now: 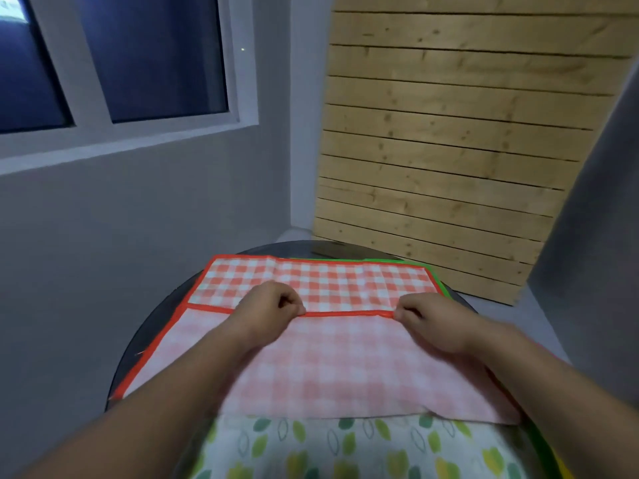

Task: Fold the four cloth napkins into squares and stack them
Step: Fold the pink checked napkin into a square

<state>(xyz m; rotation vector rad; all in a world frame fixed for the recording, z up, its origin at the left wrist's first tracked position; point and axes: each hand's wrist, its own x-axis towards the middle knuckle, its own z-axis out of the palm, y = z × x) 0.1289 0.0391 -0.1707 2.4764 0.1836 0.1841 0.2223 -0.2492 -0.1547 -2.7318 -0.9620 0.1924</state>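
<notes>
A red-and-white checked napkin [321,281] with a red hem lies on a round dark table [145,326]. Its near half is folded forward, so the paler underside [332,364] faces up. My left hand [268,307] pinches the folded red edge left of centre. My right hand [428,321] pinches the same edge further right. Under the checked napkin lies a green-edged napkin [437,276], showing only at the far right. A napkin with a green leaf print [332,447] sticks out at the near edge of the table.
A grey wall with a dark window [138,63] stands behind and to the left. A wooden slat panel [449,150] leans behind the table on the right. A grey surface [594,219] rises at the far right.
</notes>
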